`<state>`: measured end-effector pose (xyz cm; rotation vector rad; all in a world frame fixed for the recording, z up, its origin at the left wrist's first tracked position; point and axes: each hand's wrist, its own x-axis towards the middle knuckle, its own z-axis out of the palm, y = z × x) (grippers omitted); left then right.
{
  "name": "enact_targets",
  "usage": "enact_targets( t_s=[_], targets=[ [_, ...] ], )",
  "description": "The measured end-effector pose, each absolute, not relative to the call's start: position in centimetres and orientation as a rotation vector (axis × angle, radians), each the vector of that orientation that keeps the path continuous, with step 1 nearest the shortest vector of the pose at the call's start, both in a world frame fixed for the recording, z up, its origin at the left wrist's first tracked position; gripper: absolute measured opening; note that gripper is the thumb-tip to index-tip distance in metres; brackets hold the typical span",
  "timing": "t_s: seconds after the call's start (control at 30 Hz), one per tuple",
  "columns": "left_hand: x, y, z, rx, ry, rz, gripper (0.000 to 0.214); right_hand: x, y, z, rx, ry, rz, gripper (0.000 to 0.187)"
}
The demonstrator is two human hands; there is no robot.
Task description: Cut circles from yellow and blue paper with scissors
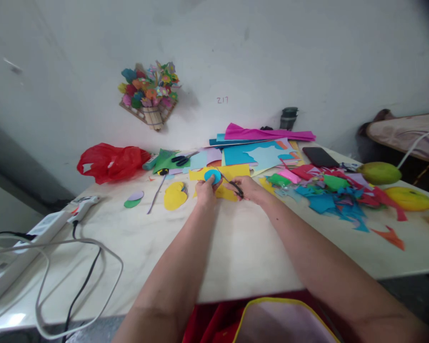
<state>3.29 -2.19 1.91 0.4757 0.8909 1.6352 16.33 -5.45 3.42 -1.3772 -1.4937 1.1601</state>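
Observation:
My left hand pinches a blue paper circle, the thumb lying over its face. Behind and around the circle shows yellow paper; I cannot tell how much of it the fingers grip. Scissors with dark handles are in my right hand, their blades pointing toward the blue circle. Left of the hands lie yellow paper cut-outs with rounded edges, overlapping on the table. Farther left rest a lilac and a green paper round.
A second pair of scissors lies on green paper near a red plastic bag. Coloured sheets and a phone are at the back. Scraps and mangoes fill the right side. Cables and a power strip occupy the left.

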Motion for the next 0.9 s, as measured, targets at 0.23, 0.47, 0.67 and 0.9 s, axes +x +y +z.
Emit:
enact_targets(
  t_s=[0.23,0.47,0.67,0.9],
  targets=[
    [3.2,-2.2,2.0,0.470,0.882,1.633,0.023,16.5,-5.1,2.9,-1.338,-1.499,1.163,0.032],
    [2.8,-2.0,1.9,0.482,0.877,1.626,0.026,16.7,-4.5,2.3,-1.296,-1.504,1.170,0.034],
    [2.6,-1.8,1.6,0.524,0.847,1.617,0.027,16.7,-5.0,2.6,-1.280,-1.474,1.204,0.034],
    [2.8,-2.0,1.7,0.507,0.846,1.595,0.031,16.9,-5.5,3.1,-1.292,-1.494,1.195,0.037]
  ],
)
